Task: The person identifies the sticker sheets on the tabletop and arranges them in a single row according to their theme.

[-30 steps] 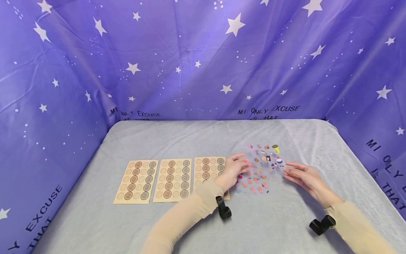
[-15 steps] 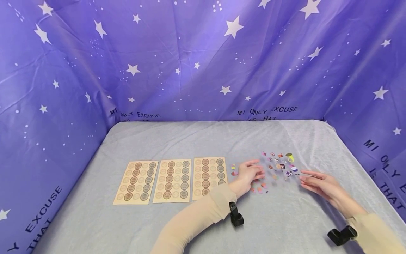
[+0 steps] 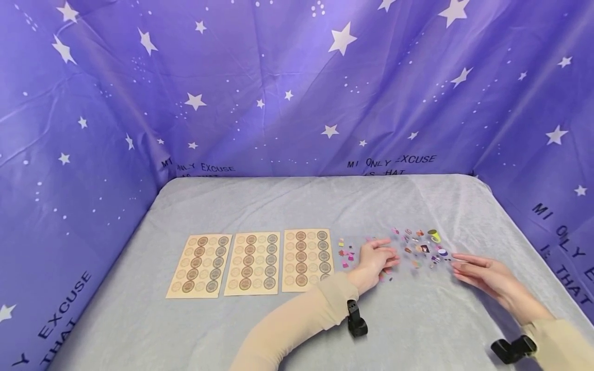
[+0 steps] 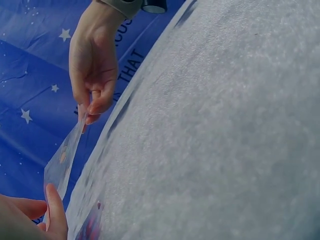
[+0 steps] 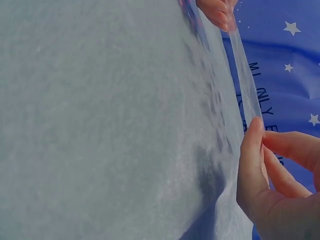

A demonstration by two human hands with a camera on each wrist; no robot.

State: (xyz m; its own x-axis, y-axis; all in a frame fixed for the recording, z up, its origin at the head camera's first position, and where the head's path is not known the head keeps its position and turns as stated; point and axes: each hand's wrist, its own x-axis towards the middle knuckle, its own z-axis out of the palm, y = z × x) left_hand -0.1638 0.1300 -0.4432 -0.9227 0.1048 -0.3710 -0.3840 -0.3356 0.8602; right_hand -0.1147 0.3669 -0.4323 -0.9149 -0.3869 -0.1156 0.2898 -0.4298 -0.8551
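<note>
A clear sticker sheet with small colourful pictures is held just above the table between both hands. My left hand pinches its left edge between thumb and fingers. At the opposite edge, my right hand pinches it the same way. Seen from the left wrist, the clear sheet spans from one hand to the other, lifted off the cloth. A second clear sheet with pink and yellow stickers lies on the table, partly hidden under my left hand.
Three tan sheets of round stickers lie in a row: a left one, a middle one and a right one, its lower corner beside the left sleeve. Grey cloth covers the table. A purple star-printed curtain surrounds it.
Both hands have moved right and slightly towards me, carrying the held clear sheet. The right tan sheet and the left part of the lying clear sheet are now uncovered.
</note>
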